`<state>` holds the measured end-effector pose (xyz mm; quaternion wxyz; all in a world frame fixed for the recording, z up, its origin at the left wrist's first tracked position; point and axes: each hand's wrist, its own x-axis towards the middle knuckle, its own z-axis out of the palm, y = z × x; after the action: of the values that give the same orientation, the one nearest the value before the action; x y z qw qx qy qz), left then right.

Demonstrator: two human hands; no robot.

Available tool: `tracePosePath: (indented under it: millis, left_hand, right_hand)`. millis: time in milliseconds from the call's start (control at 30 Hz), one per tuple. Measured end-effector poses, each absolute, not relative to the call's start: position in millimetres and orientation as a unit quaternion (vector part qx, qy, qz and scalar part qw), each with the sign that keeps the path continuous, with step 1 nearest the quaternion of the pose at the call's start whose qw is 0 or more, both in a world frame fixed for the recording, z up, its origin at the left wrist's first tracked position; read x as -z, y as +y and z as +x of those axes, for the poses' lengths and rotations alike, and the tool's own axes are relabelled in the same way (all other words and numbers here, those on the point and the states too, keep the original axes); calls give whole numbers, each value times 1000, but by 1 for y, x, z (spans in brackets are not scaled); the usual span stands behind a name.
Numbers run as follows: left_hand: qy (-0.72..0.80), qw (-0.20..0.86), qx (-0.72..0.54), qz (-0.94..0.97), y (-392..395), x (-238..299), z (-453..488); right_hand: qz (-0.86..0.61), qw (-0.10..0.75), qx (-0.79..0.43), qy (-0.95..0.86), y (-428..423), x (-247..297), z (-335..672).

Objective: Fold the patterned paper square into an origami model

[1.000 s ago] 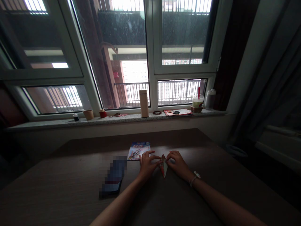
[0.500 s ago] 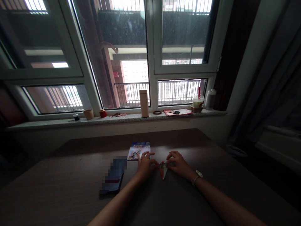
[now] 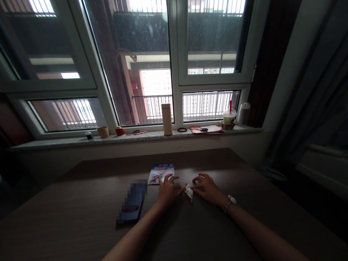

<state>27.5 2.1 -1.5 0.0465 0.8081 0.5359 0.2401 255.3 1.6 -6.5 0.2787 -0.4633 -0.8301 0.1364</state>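
Observation:
Between my hands is a small piece of folded paper [image 3: 188,192], a narrow pointed shape with white, red and yellow print. My left hand [image 3: 169,190] grips its left edge with thumb and a fingertip, the other fingers lifted apart. From the other side my right hand [image 3: 207,188] holds the paper's right edge at the fingertips; the exact grip is too small to make out. A bracelet [image 3: 230,201] circles my right wrist. Just behind my left hand lies a blue and white printed booklet [image 3: 157,173], partly covered by the fingers.
A dark phone [image 3: 133,204], its screen blurred, lies left of my left forearm on the brown table [image 3: 81,203]. Along the windowsill [image 3: 152,136] stand a tan bottle [image 3: 166,119], a paper cup [image 3: 102,132], a drink cup with straw [image 3: 229,116], and scissors [image 3: 203,129] on red papers.
The folded paper has turned over between my fingers: a white printed face now shows where a red and pale greenish one was. Both hands stay in nearly the same place.

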Motion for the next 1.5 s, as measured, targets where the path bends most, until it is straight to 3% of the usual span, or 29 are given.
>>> tracePosePath:
  millis: [167,667,1500]
  left_hand:
    - [536,49,-237,809,1,3,32]
    - [586,80,-229,773,0,1,45]
    - [611,88,-193,763,2,4,49]
  right_hand:
    - [-501,318,-151,-791,6,16,246]
    - [-553,330,-166,-747,13,23,237]
    - [-610,279,-148,-727,5,7,225]
